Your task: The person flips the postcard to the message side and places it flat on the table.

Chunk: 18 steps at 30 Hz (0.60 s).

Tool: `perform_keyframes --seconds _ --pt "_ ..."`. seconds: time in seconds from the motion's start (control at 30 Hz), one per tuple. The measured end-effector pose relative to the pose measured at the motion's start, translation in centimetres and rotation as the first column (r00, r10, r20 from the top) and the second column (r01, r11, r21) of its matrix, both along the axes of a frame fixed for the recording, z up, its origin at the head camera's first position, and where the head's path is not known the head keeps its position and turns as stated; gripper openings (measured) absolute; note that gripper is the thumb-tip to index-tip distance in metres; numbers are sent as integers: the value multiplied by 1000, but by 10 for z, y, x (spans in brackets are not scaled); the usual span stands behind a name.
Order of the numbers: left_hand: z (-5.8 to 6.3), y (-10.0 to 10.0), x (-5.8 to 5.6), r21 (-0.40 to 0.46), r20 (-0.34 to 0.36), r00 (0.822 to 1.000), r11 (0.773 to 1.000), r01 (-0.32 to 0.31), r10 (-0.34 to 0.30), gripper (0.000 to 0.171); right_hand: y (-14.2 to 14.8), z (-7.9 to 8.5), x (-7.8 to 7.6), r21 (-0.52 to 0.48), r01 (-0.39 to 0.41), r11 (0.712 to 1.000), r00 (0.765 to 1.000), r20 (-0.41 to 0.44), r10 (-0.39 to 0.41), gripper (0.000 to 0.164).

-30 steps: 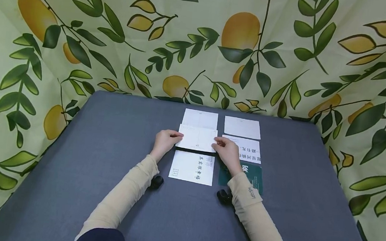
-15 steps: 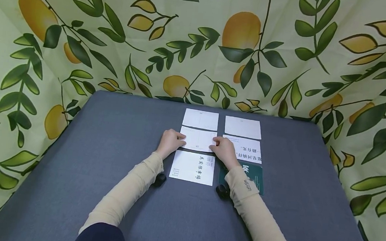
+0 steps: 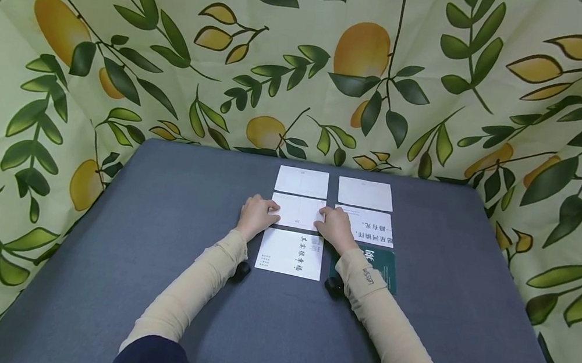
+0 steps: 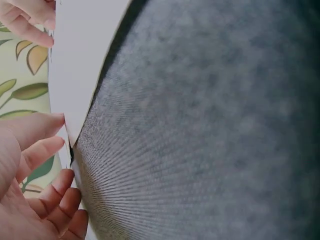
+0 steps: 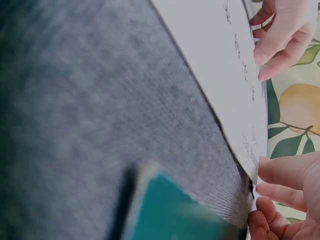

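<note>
A white card [image 3: 299, 210] with faint lines lies flat in the middle of the left column of cards. At its left edge is my left hand [image 3: 256, 216], thumb and index finger spread apart and touching the edge. My right hand [image 3: 335, 228] touches the right edge the same way. In the left wrist view, the left hand [image 4: 47, 202] has its thumb and index finger extended. The right wrist view shows the right hand [image 5: 292, 175] similarly posed. Just in front lies a white card with dark characters [image 3: 284, 253].
Behind lies another white card [image 3: 301, 181]. The right column holds a blank white card [image 3: 366, 194], a card with large characters [image 3: 371, 224], and a green card [image 3: 385, 266] partly under the right forearm. All rest on a grey cloth-covered table [image 3: 191, 178] before a patterned curtain.
The middle card was held slightly raised, overlapping the card behind; it came down flat between the two. Both hands moved inward with it, and their fingers now spread along its edges.
</note>
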<state>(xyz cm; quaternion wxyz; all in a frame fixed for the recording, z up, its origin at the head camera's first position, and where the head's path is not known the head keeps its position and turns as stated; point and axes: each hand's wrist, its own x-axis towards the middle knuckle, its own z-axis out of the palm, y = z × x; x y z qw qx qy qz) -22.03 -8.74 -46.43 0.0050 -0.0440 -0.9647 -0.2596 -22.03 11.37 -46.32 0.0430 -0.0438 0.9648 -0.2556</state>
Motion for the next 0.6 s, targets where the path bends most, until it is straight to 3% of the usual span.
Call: perform_keyframes --seconds 0.33,0.43,0.6 --pt "8 -1 9 -37 67 998 999 -18 21 32 3 0 12 -151 26 988 1000 -14 -28 39" --pt "16 5 13 -32 53 998 999 -16 18 33 7 5 16 -180 25 983 999 -14 -28 41" --pt "29 27 17 67 -8 1000 998 14 -13 35 23 19 23 -236 41 971 998 -27 -49 43"
